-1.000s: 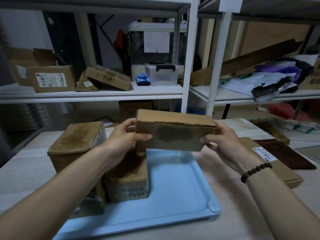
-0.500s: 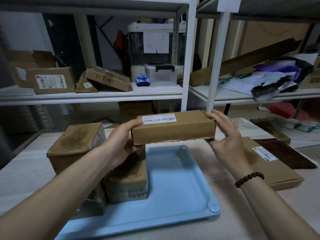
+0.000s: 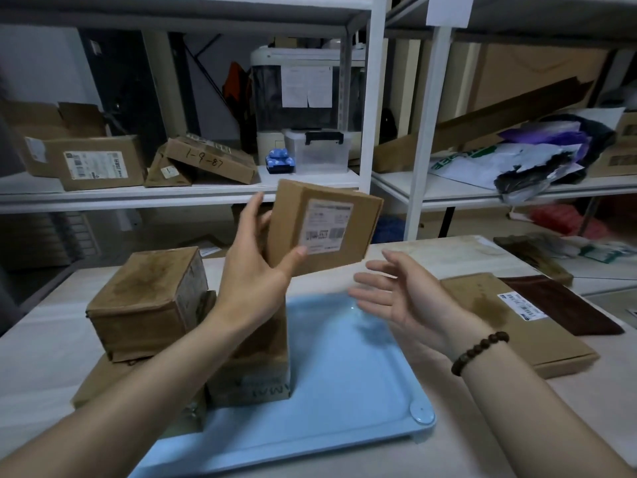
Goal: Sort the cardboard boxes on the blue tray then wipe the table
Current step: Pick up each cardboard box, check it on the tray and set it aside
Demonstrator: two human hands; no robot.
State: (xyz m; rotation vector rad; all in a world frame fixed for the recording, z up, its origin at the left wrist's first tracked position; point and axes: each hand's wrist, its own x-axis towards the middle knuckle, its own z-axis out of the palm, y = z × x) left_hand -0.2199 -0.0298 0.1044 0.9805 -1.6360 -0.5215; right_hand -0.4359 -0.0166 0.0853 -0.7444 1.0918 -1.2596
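Note:
My left hand [image 3: 253, 270] holds a small labelled cardboard box [image 3: 324, 225] tilted up above the far end of the blue tray [image 3: 344, 384]. Palm up, my right hand [image 3: 403, 298] hovers open just below and right of that box, apart from it. On the tray's left side stand a box [image 3: 251, 370] partly hidden by my left arm and a cube-shaped box [image 3: 148, 298] stacked on another box. A flat cardboard box [image 3: 524, 326] lies on the table right of the tray.
A dark brown cloth [image 3: 562, 305] lies beside the flat box at the right. White shelving [image 3: 375, 132] behind the table holds cardboard boxes, a clear bin and bags. More flat items sit at the table's far right.
The box was held level in both hands. My right hand has let go and dropped below it, and my left hand has turned the box so its label faces me.

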